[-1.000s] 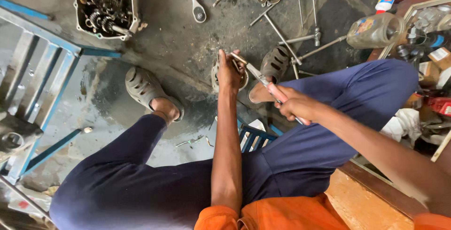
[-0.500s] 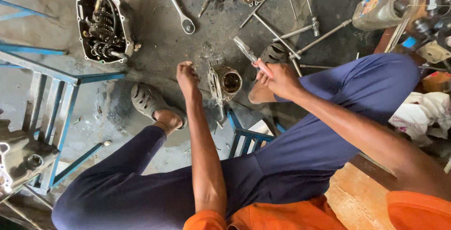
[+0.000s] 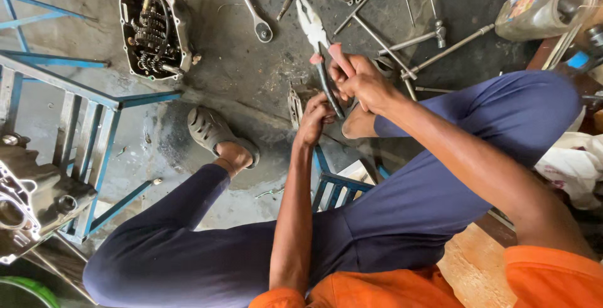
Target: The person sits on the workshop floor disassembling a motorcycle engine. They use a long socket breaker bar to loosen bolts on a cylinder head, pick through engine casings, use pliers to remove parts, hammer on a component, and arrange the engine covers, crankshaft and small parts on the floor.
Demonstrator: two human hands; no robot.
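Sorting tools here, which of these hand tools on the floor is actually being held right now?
The pliers with the reddish handles: the right hand grips them, steel nose pointing away. The ratchet wrench and the T-handle wrench lie untouched on the concrete.

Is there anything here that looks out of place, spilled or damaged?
Nothing looks spilled or broken. The engine case lies open on the stained floor, gears exposed, with the ratchet loose nearby. Both hands hold the pliers.

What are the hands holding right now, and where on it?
The right hand holds pliers by the handles; the left hand touches a handle's lower end.
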